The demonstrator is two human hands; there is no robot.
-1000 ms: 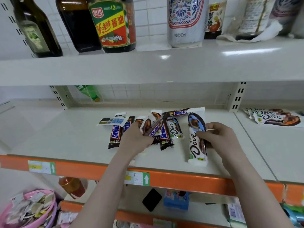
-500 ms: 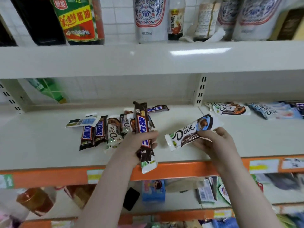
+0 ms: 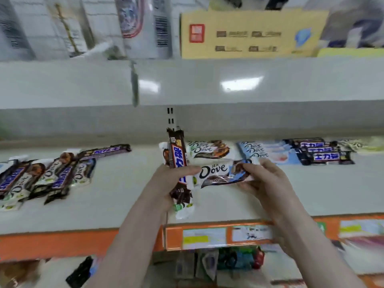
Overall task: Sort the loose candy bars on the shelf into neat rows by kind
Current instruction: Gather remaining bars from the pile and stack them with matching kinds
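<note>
I'm looking at a small shop. The white metal shelf [image 3: 207,206] has an orange front rail [image 3: 52,244] carrying paper price tags [image 3: 204,238], the retail kind. On that shelf lie wrapped candy bars [image 3: 324,151] grouped by brand. Above the shelf, another board holds bottles [image 3: 143,26] and a yellow carton [image 3: 249,32]; below it, more packaged goods [image 3: 234,258] sit.

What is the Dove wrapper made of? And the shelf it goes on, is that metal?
The Dove bar in the right hand looks wrapped in thin glossy plastic film: it bends, crinkles and shines. The shelf looks like painted metal, smooth and pale, since the board above it mirrors the lamps, though the picture alone cannot prove it.
</note>
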